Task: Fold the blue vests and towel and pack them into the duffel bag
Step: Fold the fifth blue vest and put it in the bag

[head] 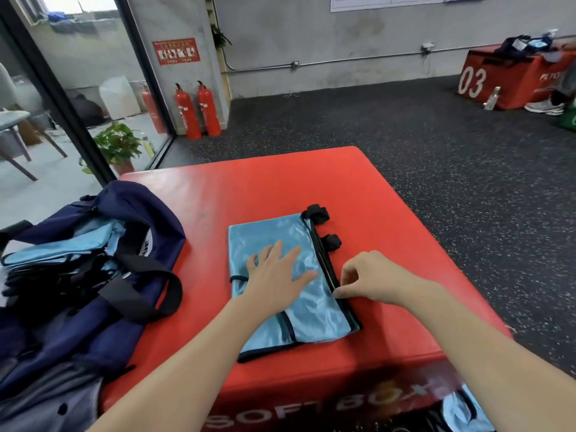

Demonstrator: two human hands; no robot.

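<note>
A folded light-blue mesh vest (314, 316) with black trim and black straps lies on the red soft box (280, 188). My left hand (277, 269) presses flat on its middle, fingers spread. My right hand (364, 277) pinches the vest's black right edge between thumb and fingers. The navy duffel bag (93, 307) stands open at the box's left edge, with folded blue vests (62, 247) inside it. More blue fabric (458, 413) hangs at the box's near right corner, partly cut off.
Dark rubber floor surrounds the box. Another red box marked 03 (498, 79) with bags on it stands far right, shoes beside it. Two fire extinguishers (196, 110) stand by the wall. A potted plant (117, 145) sits behind the glass door at left.
</note>
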